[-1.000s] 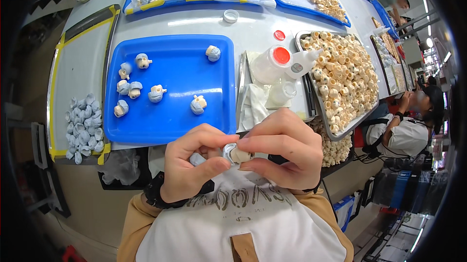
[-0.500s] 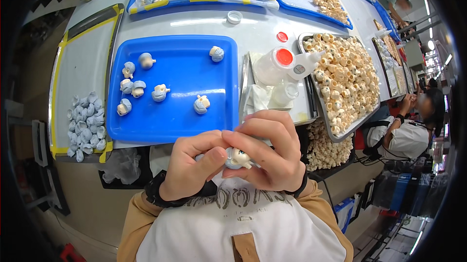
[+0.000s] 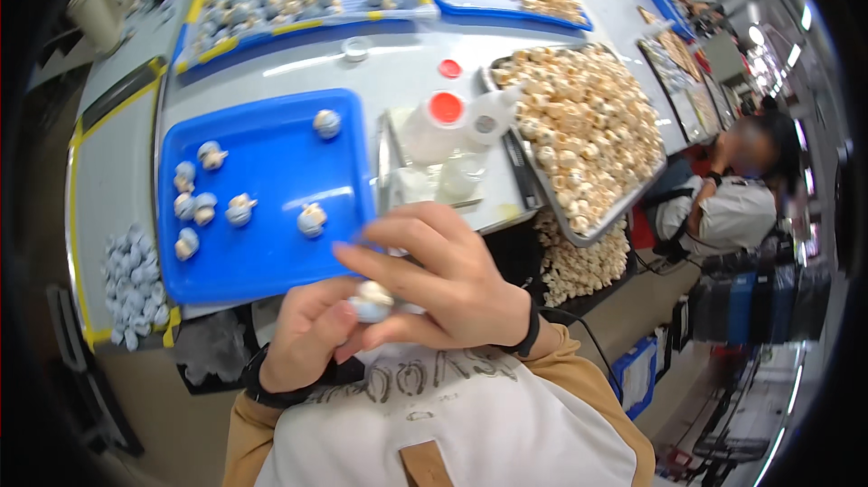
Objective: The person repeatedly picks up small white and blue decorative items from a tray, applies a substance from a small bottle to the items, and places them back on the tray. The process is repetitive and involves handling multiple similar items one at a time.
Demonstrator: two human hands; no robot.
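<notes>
Between my hands, in front of my chest, is a small doll head [image 3: 372, 302] with a pale blue cap-like hair piece and cream face part. My left hand [image 3: 310, 329] is closed on it, thumb against the blue side. My right hand [image 3: 448, 283] curves round the other side, a thumb below and long fingers stretched over the top; motion blurs them. Beyond my hands lies a blue tray [image 3: 271, 256] with several like heads, among them one doll head [image 3: 312, 219] nearest my fingers.
Loose blue hair pieces [image 3: 134, 283] lie on a yellow-taped tray at left. A metal tray [image 3: 588, 238] heaped with cream parts stands at right, beside a red-capped bottle [image 3: 434, 130]. Farther back is a taped tray [image 3: 298, 30] of heads. Another person [image 3: 710, 211] sits at right.
The view has swung, shifting the table and trays. My hands and the doll head have moved left toward the blue tray's near edge. My right fingers have spread wider.
</notes>
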